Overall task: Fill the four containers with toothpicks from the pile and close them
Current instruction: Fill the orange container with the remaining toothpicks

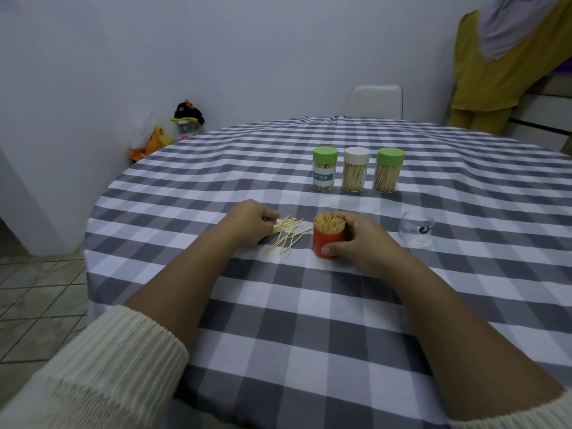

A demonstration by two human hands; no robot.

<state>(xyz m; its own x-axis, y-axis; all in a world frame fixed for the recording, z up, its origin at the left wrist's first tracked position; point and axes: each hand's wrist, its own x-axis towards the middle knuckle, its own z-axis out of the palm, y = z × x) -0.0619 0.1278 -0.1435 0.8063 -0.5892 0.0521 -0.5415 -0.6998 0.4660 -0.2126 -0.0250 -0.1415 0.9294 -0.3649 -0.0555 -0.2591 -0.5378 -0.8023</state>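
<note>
An open orange container [325, 243] full of upright toothpicks stands on the checked tablecloth. My right hand [362, 243] grips it from the right, thumb on its lower front. Just left of it lies the loose toothpick pile [289, 232]. My left hand [250, 222] rests on the pile's left end, fingers curled and pinching some toothpicks. Behind stand three closed, filled containers: a labelled one with a green lid [324, 168], one with a white lid [356, 169] and one with a green lid [388, 170]. A clear plastic lid [416, 229] lies to the right.
The round table [309, 305] wears a grey and white checked cloth. A white chair [374, 102] stands at the far side. A person in yellow clothes [501, 66] stands at the back right. Bags and toys [168, 131] sit on the floor by the wall.
</note>
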